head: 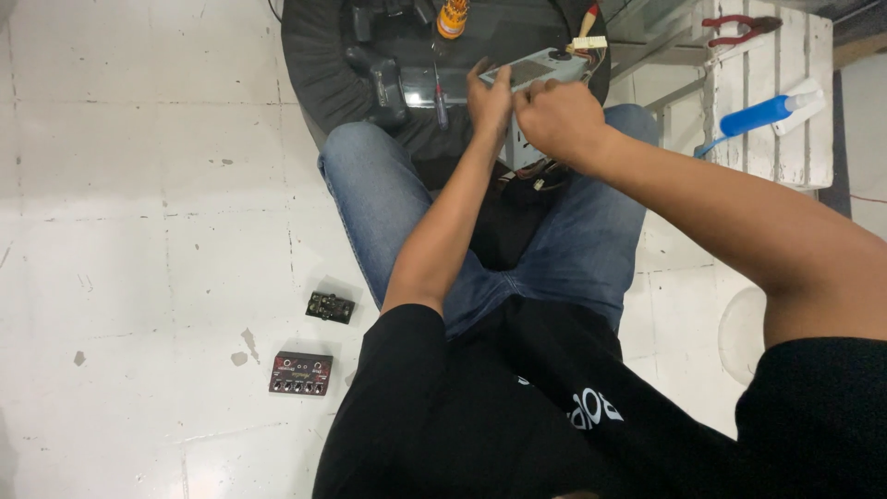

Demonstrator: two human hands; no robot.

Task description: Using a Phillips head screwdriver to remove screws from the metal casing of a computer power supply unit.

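Over the knees, left hand (pixel 487 97) and right hand (pixel 557 118) seemingly clasp a grey metal box (pixel 536 74), half hidden.

Much of the grey metal box (pixel 540 69) is covered by the left hand (pixel 490 97) and the right hand (pixel 559 115), so its lower face cannot be made out. The fingers (pixel 531 92) of the right hand are curled out of sight against the box, and what they grip cannot be told. The wires (pixel 536 180) below the box are partly hidden by the wrists. The orange tool holder (pixel 452 18) and the round black tabletop (pixel 319 55) are cut off by the top edge. The red pliers (pixel 739 28) are too small to be read in detail.
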